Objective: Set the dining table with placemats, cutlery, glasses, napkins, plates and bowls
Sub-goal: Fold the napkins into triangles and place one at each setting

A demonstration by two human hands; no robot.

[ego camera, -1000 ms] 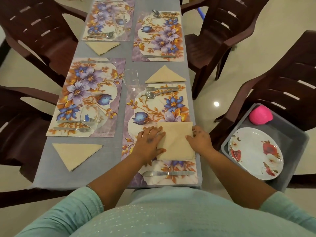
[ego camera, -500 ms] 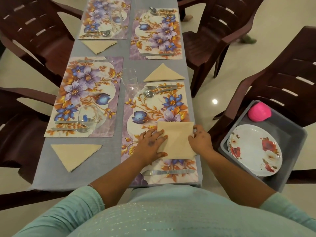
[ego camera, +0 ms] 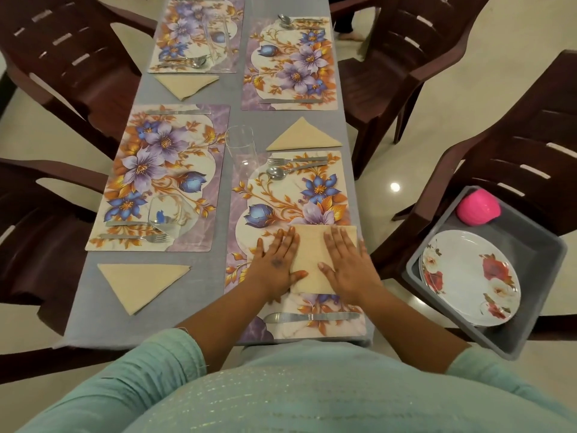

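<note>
While we are viewing from the head camera, we are finding no legible writing or brand. Our left hand [ego camera: 278, 266] and right hand [ego camera: 346, 266] are lying flat, fingers straight, pressing the beige napkin [ego camera: 313, 260] onto the near right placemat [ego camera: 249, 220], grasping nothing. Our palms are covering the napkin's side edges. Plates [ego camera: 468, 279] are sitting in a grey tub [ego camera: 537, 310], partly cut off behind its rim.
</note>
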